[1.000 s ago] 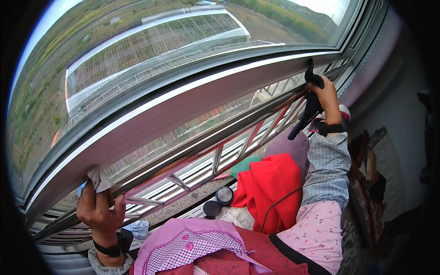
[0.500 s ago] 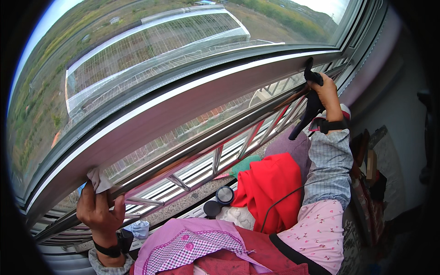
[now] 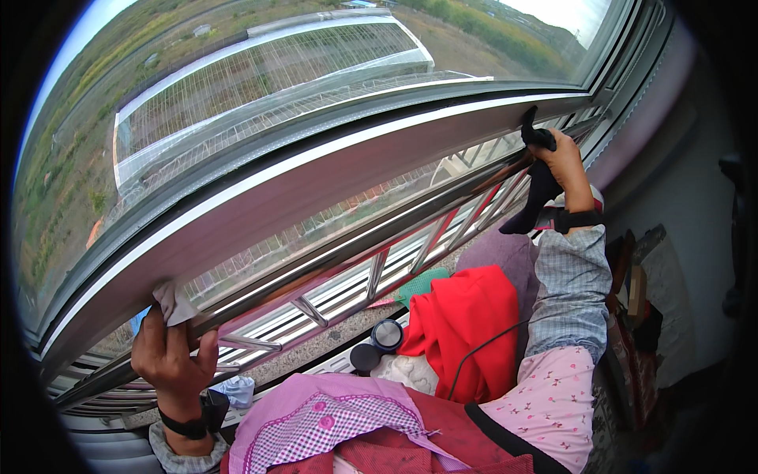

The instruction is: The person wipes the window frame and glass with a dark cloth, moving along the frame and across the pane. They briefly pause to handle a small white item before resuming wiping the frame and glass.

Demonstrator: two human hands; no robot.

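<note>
At the lower left, my left hand (image 3: 170,359) is raised to the window frame. Its fingers press a pale grey cloth (image 3: 172,304) against the frame's pink-toned inner face, just above the metal railing (image 3: 332,261). A scrap of blue shows beside the fingertips. Over by the railing's right end, my right hand (image 3: 564,162) grips a bunched black cloth (image 3: 542,193). One end of it sticks up against the frame, while the longer, sock-like end hangs below my wrist. Fingers of the right hand are partly hidden by the cloth.
A red cloth (image 3: 466,332) lies on the sill before me, beside a round dark-lidded jar (image 3: 387,336) and a green mesh (image 3: 422,286). A thin black cord crosses the red cloth. Wooden pieces (image 3: 638,292) lean at the right. A long framed structure (image 3: 268,91) stands outside.
The black cloth's hanging end has swung slightly and now shows broader. Both hands stay in nearly the same places, each still holding its cloth.
</note>
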